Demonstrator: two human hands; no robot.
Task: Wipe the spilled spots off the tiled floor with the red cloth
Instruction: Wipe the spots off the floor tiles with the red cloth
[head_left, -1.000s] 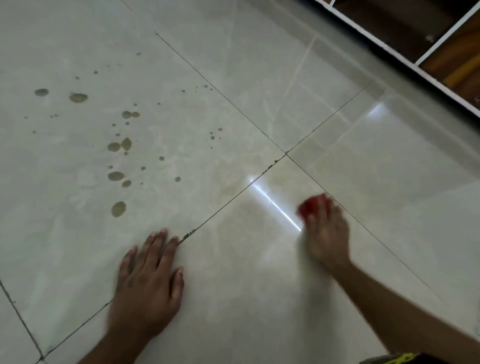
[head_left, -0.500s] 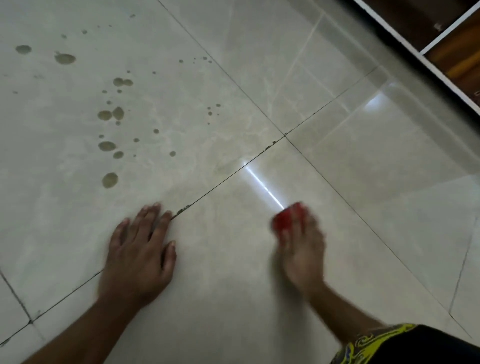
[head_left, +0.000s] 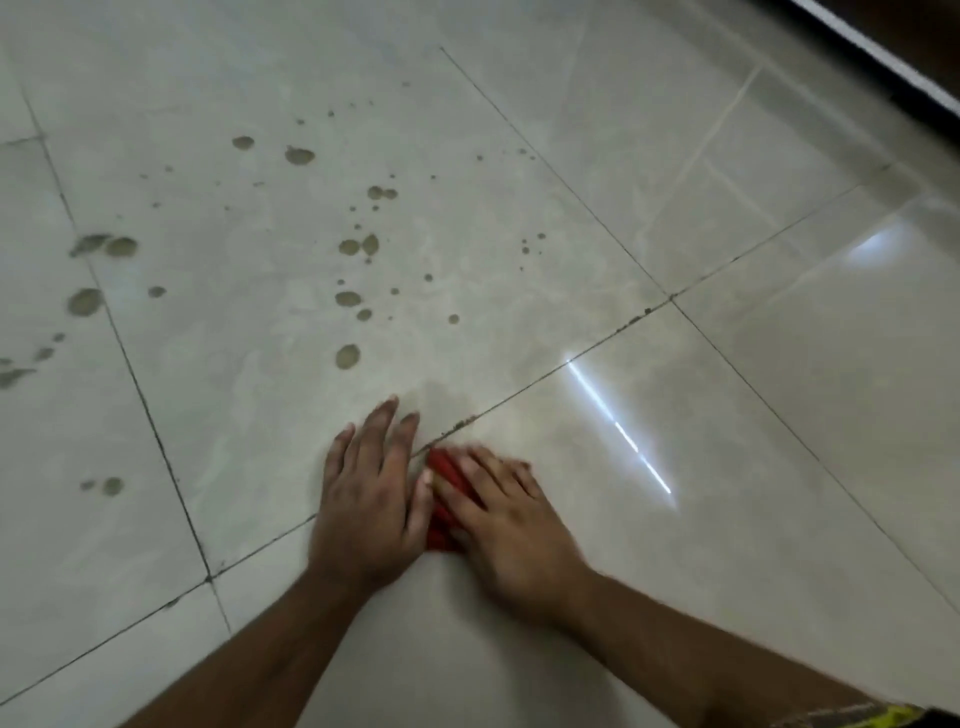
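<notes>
Two hands lie side by side on the tiled floor (head_left: 727, 415), low in the head view, with the red cloth (head_left: 445, 493) bunched between them. The right hand (head_left: 511, 525) lies over the cloth and presses it to the tile, its fingers (head_left: 488, 462) spread fairly straight across the top; whether any of them curl under the fabric cannot be told through the blur. The left hand (head_left: 366, 499) is planted flat, fingers straight and holding nothing, its thumb edge touching the cloth, most likely as a prop for the person's weight while leaning forward.

The cloth sits on the grout line (head_left: 545, 376) that runs diagonally between tiles, where dark grit (head_left: 457, 426) shows in the joint just ahead of it. That placement suggests the joint or the tile around it is being scrubbed.

The spilled spots (head_left: 348, 299) are scattered on the tile beyond the left hand's fingertips, apart from the cloth, the nearest being a large blot (head_left: 347, 356). More patches (head_left: 85, 301) lie well off to the left on the next tile. Judging by how many remain, most of the wiping is yet to be done.
</notes>
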